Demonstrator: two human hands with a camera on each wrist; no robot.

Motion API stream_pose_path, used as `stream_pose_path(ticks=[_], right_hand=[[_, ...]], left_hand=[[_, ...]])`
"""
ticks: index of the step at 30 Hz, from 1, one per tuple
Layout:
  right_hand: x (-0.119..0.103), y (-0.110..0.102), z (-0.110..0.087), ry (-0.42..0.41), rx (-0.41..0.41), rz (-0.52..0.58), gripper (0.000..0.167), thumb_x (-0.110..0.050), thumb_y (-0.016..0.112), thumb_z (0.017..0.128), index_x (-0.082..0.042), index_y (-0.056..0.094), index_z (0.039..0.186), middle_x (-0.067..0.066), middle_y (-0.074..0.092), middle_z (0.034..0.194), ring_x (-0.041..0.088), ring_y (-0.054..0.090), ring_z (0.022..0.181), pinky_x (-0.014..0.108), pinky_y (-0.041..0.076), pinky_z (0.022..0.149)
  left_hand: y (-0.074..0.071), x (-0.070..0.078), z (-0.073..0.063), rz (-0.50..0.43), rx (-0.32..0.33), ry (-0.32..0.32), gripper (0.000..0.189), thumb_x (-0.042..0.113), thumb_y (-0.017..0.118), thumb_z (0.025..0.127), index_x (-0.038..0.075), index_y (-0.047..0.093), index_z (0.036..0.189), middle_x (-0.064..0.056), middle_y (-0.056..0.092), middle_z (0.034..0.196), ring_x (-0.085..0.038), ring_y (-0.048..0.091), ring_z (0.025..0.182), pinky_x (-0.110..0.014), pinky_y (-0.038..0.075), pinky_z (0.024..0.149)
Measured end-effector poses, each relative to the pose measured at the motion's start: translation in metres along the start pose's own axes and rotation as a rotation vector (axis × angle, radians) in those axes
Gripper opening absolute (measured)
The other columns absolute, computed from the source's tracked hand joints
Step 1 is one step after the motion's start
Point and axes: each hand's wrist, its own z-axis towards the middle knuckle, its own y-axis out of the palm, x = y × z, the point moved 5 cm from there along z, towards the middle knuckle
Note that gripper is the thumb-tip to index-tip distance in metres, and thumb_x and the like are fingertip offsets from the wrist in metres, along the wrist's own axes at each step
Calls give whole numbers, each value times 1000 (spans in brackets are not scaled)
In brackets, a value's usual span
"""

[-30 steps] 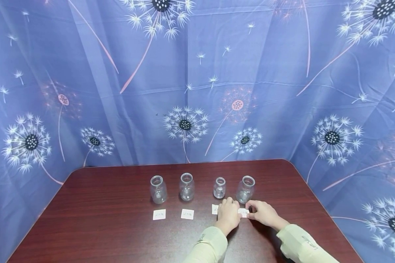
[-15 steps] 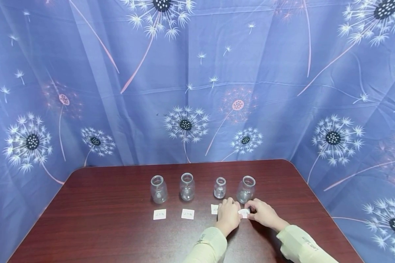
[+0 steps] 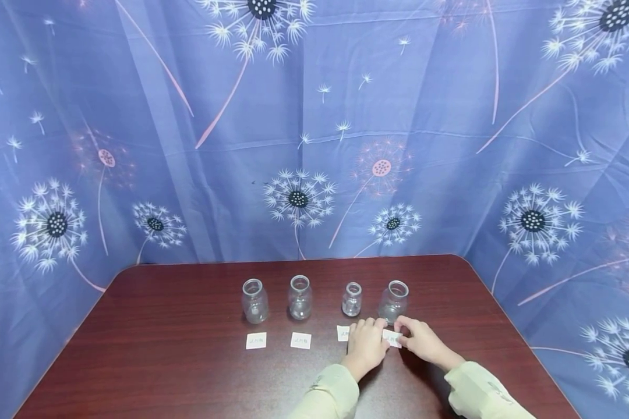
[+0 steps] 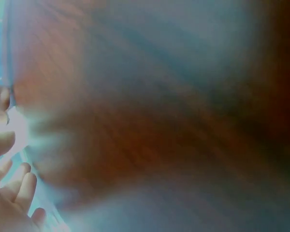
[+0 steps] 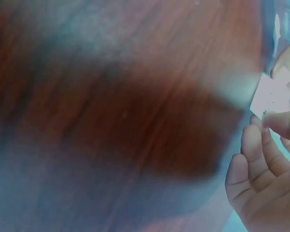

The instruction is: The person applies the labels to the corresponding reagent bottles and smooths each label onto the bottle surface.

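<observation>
My left hand (image 3: 367,346) and my right hand (image 3: 424,343) meet at a small white paper label (image 3: 392,338) with printed marks, in front of the rightmost glass jar (image 3: 393,299). My left hand pinches the label's left side. On its right side, my right thumb and forefinger pinch it. In the right wrist view the label (image 5: 268,99) shows between the fingertips of both hands. Partly behind my left hand lies another label (image 3: 343,333), before a smaller glass jar (image 3: 352,299).
Farther left stand two more open glass jars, the leftmost jar (image 3: 255,302) and its neighbour jar (image 3: 300,299). In front of them lie a left label (image 3: 256,341) and a right label (image 3: 301,340). A blue dandelion-print curtain (image 3: 230,192) hangs behind the dark red table (image 3: 188,361).
The label between my hands looked bent half a second ago and now appears flatter, with more of its face showing. The jars and other labels stay in place.
</observation>
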Motion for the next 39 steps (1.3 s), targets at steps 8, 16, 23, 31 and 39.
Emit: stream_pose_path(ticks=[8, 16, 23, 31, 39], right_hand=[[4, -14, -2, 109, 29, 271, 11, 5, 57, 76, -2, 49, 80, 9, 57, 62, 7, 48, 48, 23, 42, 45], [-2, -23, -6, 191, 122, 492, 11, 7, 55, 77, -2, 49, 79, 7, 55, 61, 10, 53, 50, 26, 44, 46], [-8, -18, -10, 277, 133, 686, 20, 6, 55, 76, 12, 42, 90, -3, 57, 63, 10, 57, 51, 25, 47, 52], [-13, -12, -15, 270, 108, 730, 23, 3, 57, 77, 10, 40, 91, -5, 61, 66, 10, 60, 55, 25, 47, 55], [-19, -26, -14, 161, 405, 540, 20, 6, 63, 71, 6, 54, 89, -2, 58, 71, 1, 52, 60, 21, 43, 52]], left_hand=[[-15, -6, 1, -274, 146, 13, 32, 28, 67, 71, 19, 57, 99, 8, 63, 80, -10, 57, 71, -23, 40, 65], [-17, -9, 1, -714, 100, -105, 22, 18, 65, 76, 13, 58, 95, 4, 67, 82, 0, 59, 69, -13, 43, 63], [-24, -7, -3, -829, 168, -121, 11, 14, 64, 74, 12, 60, 84, 1, 67, 75, 2, 56, 63, -13, 43, 59], [-26, -7, -3, -828, 200, -106, 8, 11, 64, 74, 11, 60, 81, 2, 65, 69, 4, 52, 59, -10, 41, 56], [-27, -8, -4, -801, 213, -92, 7, 11, 63, 73, 11, 60, 79, 3, 63, 64, 7, 46, 55, -9, 36, 53]])
